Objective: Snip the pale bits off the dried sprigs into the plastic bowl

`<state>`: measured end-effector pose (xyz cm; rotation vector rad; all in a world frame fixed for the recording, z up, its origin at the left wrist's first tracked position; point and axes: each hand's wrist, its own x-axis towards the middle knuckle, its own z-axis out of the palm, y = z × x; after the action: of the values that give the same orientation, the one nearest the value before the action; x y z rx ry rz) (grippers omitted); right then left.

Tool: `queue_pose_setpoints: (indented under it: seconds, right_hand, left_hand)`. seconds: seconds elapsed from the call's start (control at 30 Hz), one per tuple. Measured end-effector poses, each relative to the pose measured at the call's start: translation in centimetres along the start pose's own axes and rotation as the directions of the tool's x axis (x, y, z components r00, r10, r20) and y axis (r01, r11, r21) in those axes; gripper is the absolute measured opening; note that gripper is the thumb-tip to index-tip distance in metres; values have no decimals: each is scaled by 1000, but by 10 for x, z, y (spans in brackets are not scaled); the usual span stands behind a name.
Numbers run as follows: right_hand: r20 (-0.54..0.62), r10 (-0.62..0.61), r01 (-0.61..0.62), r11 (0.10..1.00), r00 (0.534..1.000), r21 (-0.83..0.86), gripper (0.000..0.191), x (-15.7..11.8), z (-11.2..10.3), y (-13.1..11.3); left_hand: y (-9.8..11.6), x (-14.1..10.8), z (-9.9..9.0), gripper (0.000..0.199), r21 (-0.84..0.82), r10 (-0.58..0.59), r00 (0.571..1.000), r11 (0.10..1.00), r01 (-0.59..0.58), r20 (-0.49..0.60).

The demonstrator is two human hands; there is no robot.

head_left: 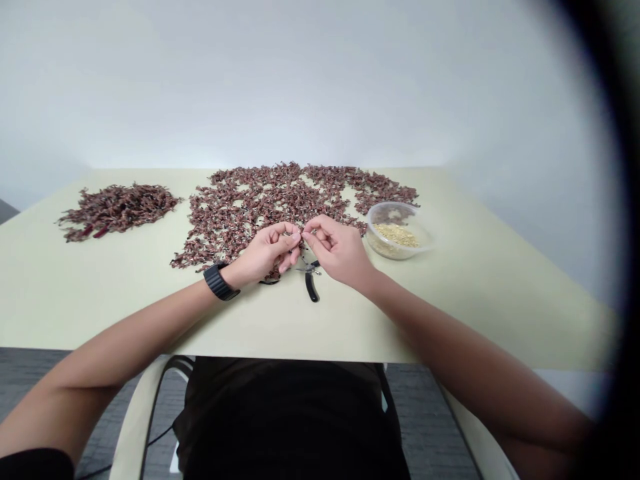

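Fingertips [300,236] of the left hand [265,253] and right hand [336,250] pinch a tiny piece [302,238], too small for me to identify from here, just above black-handled pliers [312,285] on the table [480,267]; I'd hold that pinch close and steady for such fine work.

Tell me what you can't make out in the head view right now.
Whatever the left hand and right hand pinch: hidden by the fingers.
Tips of the pliers: hidden under the right hand.
Reddish-brown pieces: too small in the head view to identify.
Pale grains in the tub: too small to identify.
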<state>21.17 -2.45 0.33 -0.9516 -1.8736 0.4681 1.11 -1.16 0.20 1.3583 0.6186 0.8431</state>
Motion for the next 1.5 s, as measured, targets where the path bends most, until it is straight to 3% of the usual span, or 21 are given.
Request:
queue_pose_setpoints:
  seconds: [0.1, 0.17, 0.3, 0.47, 0.63, 0.8, 0.9, 0.97, 1.07, 1.27, 1.4, 1.5]
  right_hand:
    - [1, -109, 108, 988, 994, -109, 14, -2, -1, 1]
    - [-6, -111, 109, 986, 994, -130, 16, -3, 1, 0]
    - [-55, 38, -41, 997, 998, -59, 19, -5, 7, -4]
    - [-74, 268, -251, 949, 961, 191, 25, -5, 16, -8]
    - [44, 428, -401, 802, 903, 442, 29, -4, 18, -9]
    - [150, 556, -509, 575, 817, 641, 29, -2, 19, -9]
    - [248, 593, -557, 418, 766, 718, 32, 1, 18, -8]
    - [287, 595, -573, 372, 751, 730, 36, 2, 17, -6]
    - [274, 568, -562, 426, 776, 709, 37, 2, 16, -2]
    - [139, 450, -454, 735, 882, 503, 34, 1, 13, 3]
    - [-3, 311, -298, 912, 950, 284, 22, 2, 7, 4]
    - [-60, 170, -164, 982, 984, 94, 15, 3, 1, 3]
  left_hand:
    - [1, 0, 2, 32, -8, -1, 1000, 1000, 1, 8]
    - [2, -1, 3, 33, 2, 7, 1000, 1000, -7, 9]
    - [5, -2, 7, 34, 46, 24, 1000, 999, -24, -1]
    - [4, -3, 8, 35, 76, 35, 999, 997, -34, -13]
    - [2, -2, 7, 34, 93, 46, 999, 995, -45, -10]
    - [-1, -2, 6, 35, 164, 77, 997, 984, -73, -19]
    - [-2, -3, 7, 37, 202, 83, 996, 977, -74, -39]
    - [-2, -2, 8, 36, 186, 77, 996, 980, -66, -53]
    - [-2, -1, 8, 35, 119, 61, 996, 992, -53, -65]
    - [-4, 2, 6, 35, -29, 11, 995, 999, -13, -98]
    - [-2, 2, 5, 33, -81, -19, 997, 997, 12, -81]
    - [0, 2, 6, 30, -100, -31, 998, 995, 25, -58]
